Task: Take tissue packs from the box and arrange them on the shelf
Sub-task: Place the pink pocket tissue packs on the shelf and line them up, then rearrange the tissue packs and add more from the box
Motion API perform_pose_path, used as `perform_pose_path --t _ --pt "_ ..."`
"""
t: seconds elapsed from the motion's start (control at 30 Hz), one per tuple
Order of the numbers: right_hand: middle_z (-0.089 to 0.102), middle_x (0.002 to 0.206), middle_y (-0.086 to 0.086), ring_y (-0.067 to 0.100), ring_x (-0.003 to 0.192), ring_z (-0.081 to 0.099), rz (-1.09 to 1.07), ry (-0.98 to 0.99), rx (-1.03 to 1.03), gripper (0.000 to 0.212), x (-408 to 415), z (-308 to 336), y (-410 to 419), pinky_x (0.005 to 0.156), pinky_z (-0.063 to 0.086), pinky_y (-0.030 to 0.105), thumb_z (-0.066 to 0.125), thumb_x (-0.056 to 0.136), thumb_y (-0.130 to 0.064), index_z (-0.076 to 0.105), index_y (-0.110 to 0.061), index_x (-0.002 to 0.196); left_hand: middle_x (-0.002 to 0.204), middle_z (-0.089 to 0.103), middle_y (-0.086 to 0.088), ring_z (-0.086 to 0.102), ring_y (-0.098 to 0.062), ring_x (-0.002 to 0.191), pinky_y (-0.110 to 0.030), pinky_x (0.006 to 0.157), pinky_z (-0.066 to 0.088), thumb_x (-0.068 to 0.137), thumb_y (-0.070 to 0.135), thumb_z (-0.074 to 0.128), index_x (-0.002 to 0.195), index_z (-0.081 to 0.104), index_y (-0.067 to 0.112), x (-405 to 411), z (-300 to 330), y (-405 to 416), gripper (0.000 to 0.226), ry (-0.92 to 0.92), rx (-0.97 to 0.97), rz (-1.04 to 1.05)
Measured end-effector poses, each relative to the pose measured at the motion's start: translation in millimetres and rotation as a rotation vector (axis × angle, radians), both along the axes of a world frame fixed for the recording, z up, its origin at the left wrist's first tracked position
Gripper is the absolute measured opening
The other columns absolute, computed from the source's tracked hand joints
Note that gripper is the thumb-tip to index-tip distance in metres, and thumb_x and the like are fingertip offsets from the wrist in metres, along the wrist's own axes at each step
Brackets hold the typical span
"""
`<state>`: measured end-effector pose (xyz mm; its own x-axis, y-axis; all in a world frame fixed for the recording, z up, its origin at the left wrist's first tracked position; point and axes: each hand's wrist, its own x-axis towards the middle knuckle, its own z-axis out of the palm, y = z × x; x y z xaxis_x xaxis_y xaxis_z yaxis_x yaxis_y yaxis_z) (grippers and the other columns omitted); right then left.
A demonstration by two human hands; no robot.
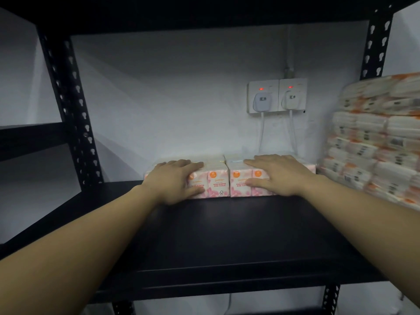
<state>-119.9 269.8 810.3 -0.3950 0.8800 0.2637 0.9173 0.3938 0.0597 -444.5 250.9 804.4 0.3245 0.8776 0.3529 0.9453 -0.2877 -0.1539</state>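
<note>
Two bare arms reach in from the near edge toward the far side of a black shelf [227, 235]. The left hand [175, 180] lies flat on the left tissue pack [204, 180], with its fingers straight across the top and its thumb down the front. The right hand [277, 176] lies flat on the right tissue pack [241, 180] in the same way, fingers straight on top and thumb pressed on the front. Neither hand curls around anything. The two packs sit side by side and touch in the middle, near the far edge of the shelf, close to the wall. They are pink and white with orange dots, and the words say rose scented mini tissue. The hands cover the outer parts of both packs, so their far ends are hard to see. On the right, a big stack of wrapped tissue bundles [375, 137] in white and orange stands on the shelf, blurry and cut off by the picture's edge. Black metal posts [70, 105] with rows of holes hold the shelf up, and another dark board runs across the top. Behind the packs is a pale wall [170, 98]. On it are two white sockets [277, 96] with small red lights, each with a plug in it, and two white cords [262, 133] hang down behind the packs. The room is dim.
</note>
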Motion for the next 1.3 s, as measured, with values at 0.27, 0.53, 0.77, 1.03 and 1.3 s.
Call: perform_pose_path --t 0.27,0.53,0.77,1.03,1.3 --pt "0.029 0.168 -0.008 0.02 0.153 0.03 0.008 0.008 0.001 0.086 -1 1 -1 0.123 0.025 0.047 0.035 0.085 -0.089 0.024 -0.047 0.16 0.161 0.041 0.008 0.044 -0.021 0.143 -0.039 0.114 0.037 0.09 0.077 0.049 0.159 0.028 0.044 0 3 0 0.079 0.002 -0.025 -0.025" --pt "0.026 0.17 -0.004 0.02 0.156 0.021 0.021 0.091 0.081 0.089 -15 11 -54 0.126 0.018 0.047 0.043 0.087 -0.084 0.024 -0.039 0.162 0.172 0.016 -0.005 0.018 -0.027 0.157 -0.045 0.127 0.021 0.091 0.071 0.055 0.162 0.024 0.04 8 13 -56 0.083 -0.093 -0.046 -0.016" --pt "0.037 0.162 -0.017 0.009 0.152 0.027 0.165 0.238 0.092 0.074 -60 -16 -178 0.122 0.019 0.035 0.045 0.091 -0.077 0.038 -0.04 0.156 0.165 0.034 0.003 0.032 -0.02 0.151 -0.045 0.124 0.028 0.089 0.078 0.047 0.157 0.038 0.038 4 -24 -187 0.079 -0.208 0.005 -0.043" --pt "0.017 0.17 -0.013 0.006 0.158 0.004 0.239 0.334 0.096 0.081 -124 -107 -280 0.128 0.002 0.04 0.033 0.095 -0.077 0.026 -0.033 0.162 0.173 0.012 -0.001 0.005 -0.02 0.16 -0.05 0.129 0.001 0.095 0.079 0.026 0.165 0.017 0.029 -16 -109 -293 0.087 -0.251 0.055 0.03" --pt "0.023 0.17 -0.007 0.01 0.158 0.012 0.19 0.381 -0.109 0.078 -156 -238 -320 0.128 0.014 0.047 0.037 0.099 -0.071 0.03 -0.026 0.162 0.172 0.018 -0.005 0.013 -0.024 0.159 -0.051 0.128 0.011 0.098 0.069 0.04 0.165 0.021 0.025 -53 -230 -337 0.082 -0.317 -0.138 0.108"
